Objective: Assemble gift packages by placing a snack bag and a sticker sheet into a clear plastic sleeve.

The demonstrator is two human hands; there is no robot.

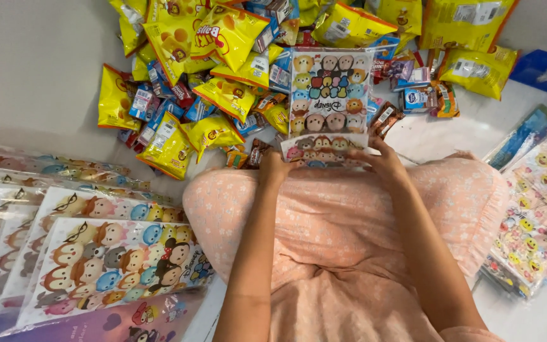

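Both hands, left hand (275, 168) and right hand (384, 161), grip closed on a flat cartoon-printed plastic gift bag (329, 101) over the lap; filling seems underway; next, likely reach yellow snack packets (226, 95) on the floor.

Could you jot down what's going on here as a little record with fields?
Setting: person seated on a pale floor, pink patterned clothing
Left hand: grips the lower left edge of a cartoon-print bag
Right hand: holds the bag's lower right edge
Ahead: pile of yellow snack packets and small cartons
Left side: stack of matching cartoon bags
Right side: smiley-face bags
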